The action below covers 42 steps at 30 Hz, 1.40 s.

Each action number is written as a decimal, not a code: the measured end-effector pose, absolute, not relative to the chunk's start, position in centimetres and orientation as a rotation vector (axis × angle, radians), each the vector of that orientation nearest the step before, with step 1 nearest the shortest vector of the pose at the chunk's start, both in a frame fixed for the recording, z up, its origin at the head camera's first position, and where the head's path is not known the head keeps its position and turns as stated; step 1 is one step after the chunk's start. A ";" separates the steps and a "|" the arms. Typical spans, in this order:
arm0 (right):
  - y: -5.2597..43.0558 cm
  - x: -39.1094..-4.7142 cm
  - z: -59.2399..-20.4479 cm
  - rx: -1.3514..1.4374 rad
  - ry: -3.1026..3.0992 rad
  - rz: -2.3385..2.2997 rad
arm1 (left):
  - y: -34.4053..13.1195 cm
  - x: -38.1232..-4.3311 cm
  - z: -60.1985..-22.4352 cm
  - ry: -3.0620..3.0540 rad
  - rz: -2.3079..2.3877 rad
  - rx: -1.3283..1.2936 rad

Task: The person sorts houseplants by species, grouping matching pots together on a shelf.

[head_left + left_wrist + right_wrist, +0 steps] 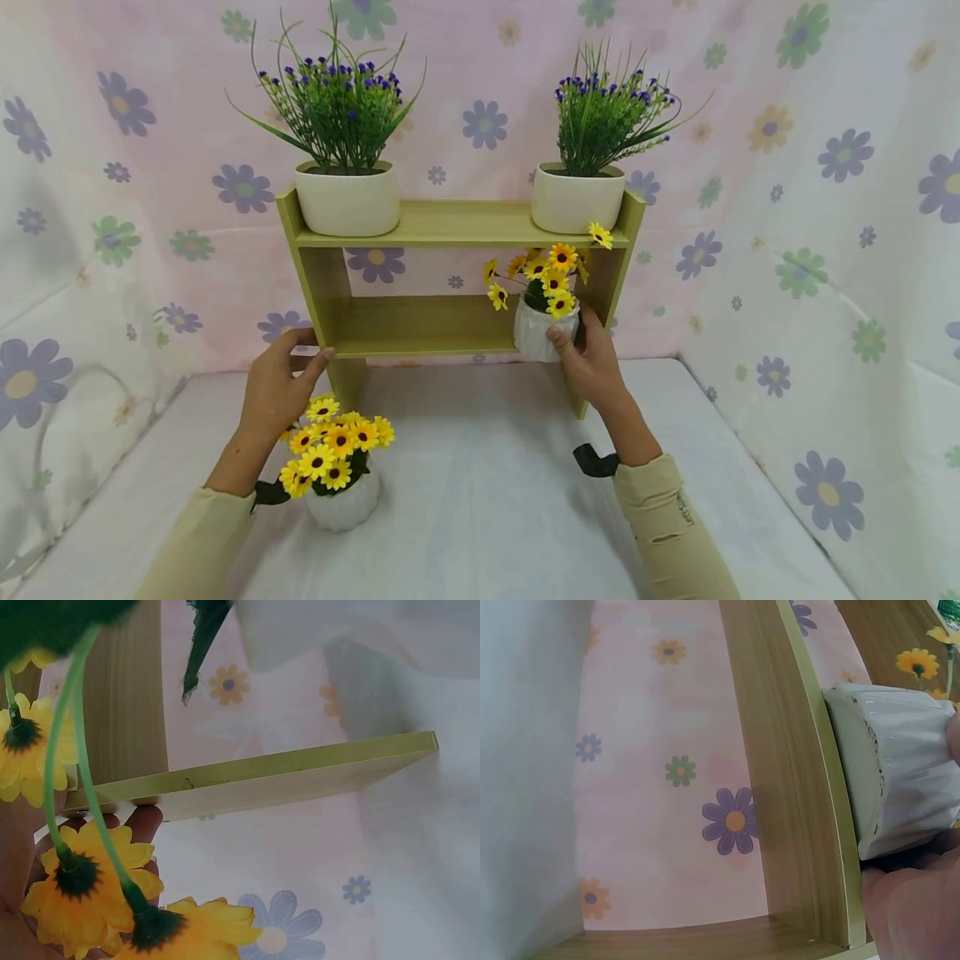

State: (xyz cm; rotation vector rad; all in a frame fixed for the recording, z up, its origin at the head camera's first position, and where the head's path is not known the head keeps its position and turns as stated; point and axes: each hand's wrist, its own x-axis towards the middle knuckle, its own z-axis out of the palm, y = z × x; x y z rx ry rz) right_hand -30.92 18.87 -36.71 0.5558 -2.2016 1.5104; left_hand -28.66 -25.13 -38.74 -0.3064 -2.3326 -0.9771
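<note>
My right hand (pixel 596 358) grips a white ribbed flowerpot (pixel 542 329) of yellow artificial daisies (pixel 555 279), thumb on its front. In the right wrist view the pot (pixel 907 765) is tilted, its base right at the front edge of the lower shelf board (pixel 829 772). My left hand (pixel 279 379) holds the left side panel of the wooden shelf (pixel 318 308), thumb in front and fingers behind. Below that hand, a second white pot (pixel 347 504) of yellow daisies (pixel 333 446) stands on the table. Some daisies (pixel 82 877) partly cover the left hand in the left wrist view.
Two cream oval planters, one at the left (pixel 348 200) and one at the right (pixel 577 198), stand on the top board with purple-flowered greenery. A white cloth (pixel 480 500) covers the table. Flower-print curtains (pixel 787 208) hang behind and at both sides.
</note>
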 end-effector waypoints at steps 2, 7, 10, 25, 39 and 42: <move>18.9 -31.0 -36.7 0.558 -2.207 1.471 | -25.1 -28.7 -38.7 -2.334 -0.979 -0.305; 19.1 -31.3 -36.9 0.584 -2.184 1.376 | -25.1 -28.8 -38.7 -2.335 -0.974 -0.297; 19.0 -31.3 -37.0 0.571 -2.167 1.289 | -25.2 -28.9 -38.8 -2.336 -0.971 -0.297; 18.0 -31.0 -37.2 0.470 -2.109 1.049 | -25.1 -28.9 -38.9 -2.348 -0.975 -0.279; 16.9 -30.8 -37.6 0.345 -2.091 0.916 | -24.9 -28.5 -38.4 -2.347 -0.987 -0.297; 16.7 -30.5 -37.6 0.324 -2.082 0.889 | -24.9 -28.5 -38.6 -2.349 -0.985 -0.292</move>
